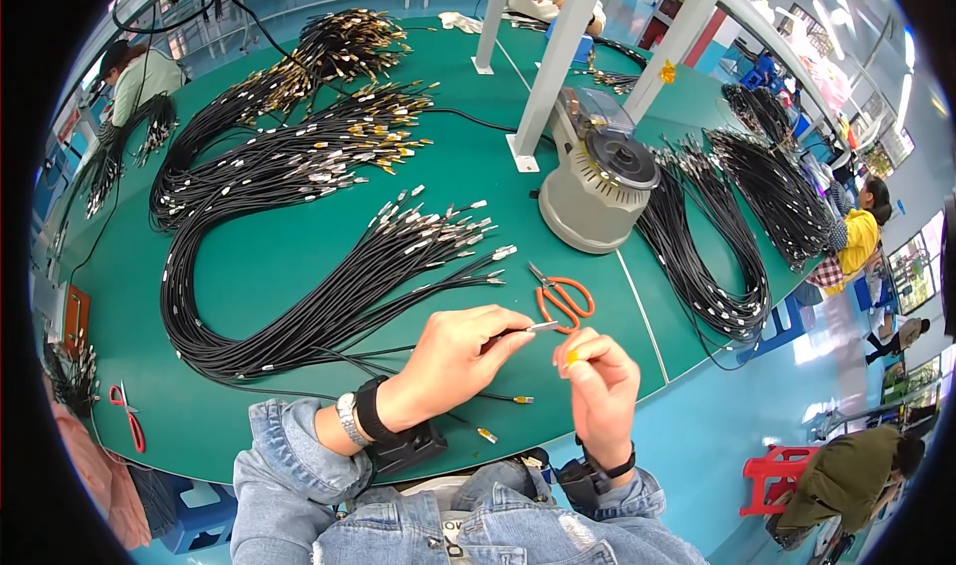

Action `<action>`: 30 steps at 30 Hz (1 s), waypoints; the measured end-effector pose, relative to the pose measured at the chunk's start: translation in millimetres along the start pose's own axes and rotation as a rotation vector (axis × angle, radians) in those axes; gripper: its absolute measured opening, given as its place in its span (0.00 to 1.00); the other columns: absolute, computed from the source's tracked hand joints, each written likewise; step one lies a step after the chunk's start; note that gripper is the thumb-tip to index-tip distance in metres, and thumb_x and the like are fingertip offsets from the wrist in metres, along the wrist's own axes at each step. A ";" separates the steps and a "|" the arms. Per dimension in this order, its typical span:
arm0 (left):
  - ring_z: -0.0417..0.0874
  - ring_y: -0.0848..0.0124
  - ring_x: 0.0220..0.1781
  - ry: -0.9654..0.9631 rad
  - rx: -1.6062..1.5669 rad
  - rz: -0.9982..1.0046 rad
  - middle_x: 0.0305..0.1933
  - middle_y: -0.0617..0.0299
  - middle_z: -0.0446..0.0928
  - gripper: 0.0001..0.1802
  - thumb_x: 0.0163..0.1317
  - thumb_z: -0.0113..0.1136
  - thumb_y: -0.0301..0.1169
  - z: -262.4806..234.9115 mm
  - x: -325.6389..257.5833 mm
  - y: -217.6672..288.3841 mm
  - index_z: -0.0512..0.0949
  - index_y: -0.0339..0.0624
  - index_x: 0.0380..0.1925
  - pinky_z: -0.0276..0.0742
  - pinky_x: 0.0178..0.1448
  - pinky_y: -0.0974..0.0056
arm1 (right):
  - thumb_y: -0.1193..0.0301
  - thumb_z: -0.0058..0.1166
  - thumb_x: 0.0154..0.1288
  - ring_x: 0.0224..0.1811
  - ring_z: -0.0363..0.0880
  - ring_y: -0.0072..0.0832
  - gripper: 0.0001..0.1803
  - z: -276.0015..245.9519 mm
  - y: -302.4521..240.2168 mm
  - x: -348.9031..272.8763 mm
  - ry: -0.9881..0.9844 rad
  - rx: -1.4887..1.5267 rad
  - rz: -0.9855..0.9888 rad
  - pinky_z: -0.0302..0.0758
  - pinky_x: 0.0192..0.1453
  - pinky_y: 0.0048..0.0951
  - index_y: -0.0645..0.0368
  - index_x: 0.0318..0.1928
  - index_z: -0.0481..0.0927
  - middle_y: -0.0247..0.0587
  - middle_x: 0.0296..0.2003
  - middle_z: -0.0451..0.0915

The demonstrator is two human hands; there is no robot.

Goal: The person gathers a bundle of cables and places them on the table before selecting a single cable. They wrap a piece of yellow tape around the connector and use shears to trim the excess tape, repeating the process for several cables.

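Left hand [453,351] pinches one black cable [508,334] just behind its metal tip, above the green desk [299,266]; right hand [597,371] closes its grip on a small yellow piece [572,358]. Step in hand looks like fitting this piece on the tip; the next move needs both ends lined up exactly.

- Head view: a fisheye camera worn on the head, looking steeply down and forward over the green table [299,256].
- Close to the person's hands at the lower centre; the room beyond curves toward the rim.

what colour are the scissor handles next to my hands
Orange, on the scissors; clearest in the head view.
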State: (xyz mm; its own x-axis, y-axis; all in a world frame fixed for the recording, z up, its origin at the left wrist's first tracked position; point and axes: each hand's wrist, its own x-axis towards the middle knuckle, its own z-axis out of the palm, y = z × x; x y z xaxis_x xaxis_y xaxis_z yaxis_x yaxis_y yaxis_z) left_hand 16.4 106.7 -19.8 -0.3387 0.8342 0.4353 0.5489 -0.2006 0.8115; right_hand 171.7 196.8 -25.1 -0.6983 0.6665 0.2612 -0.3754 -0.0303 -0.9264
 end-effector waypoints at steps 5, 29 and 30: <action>0.73 0.74 0.20 0.013 -0.042 0.002 0.25 0.59 0.78 0.06 0.55 0.63 0.24 3.9 -8.2 2.4 0.81 0.37 0.33 0.67 0.23 0.71 | 0.83 0.50 0.58 0.36 0.70 0.23 0.06 11.6 4.0 -0.1 0.136 -0.093 -0.088 0.68 0.43 0.25 0.64 0.37 0.72 0.39 0.31 0.72; 0.80 0.62 0.33 -0.062 0.222 -0.099 0.30 0.57 0.79 0.08 0.51 0.65 0.25 -44.9 -41.6 -38.0 0.78 0.37 0.31 0.75 0.40 0.63 | 0.84 0.55 0.57 0.37 0.78 0.22 0.17 16.4 6.7 10.8 0.232 -0.040 0.002 0.73 0.45 0.21 0.63 0.47 0.69 0.40 0.34 0.79; 0.80 0.63 0.32 0.005 0.221 -0.002 0.29 0.57 0.79 0.08 0.51 0.65 0.25 -37.3 -33.2 -28.5 0.78 0.37 0.31 0.75 0.38 0.63 | 0.84 0.55 0.57 0.37 0.77 0.22 0.17 17.7 6.0 11.3 0.230 -0.043 0.015 0.73 0.45 0.20 0.63 0.47 0.69 0.40 0.34 0.79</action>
State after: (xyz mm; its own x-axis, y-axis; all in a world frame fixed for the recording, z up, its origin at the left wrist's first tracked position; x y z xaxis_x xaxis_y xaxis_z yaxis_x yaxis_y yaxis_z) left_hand -16.5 65.6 -42.8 -0.3436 0.8317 0.4361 0.7022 -0.0808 0.7074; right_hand 150.7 191.0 -22.9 -0.5443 0.8188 0.1828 -0.3362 -0.0133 -0.9417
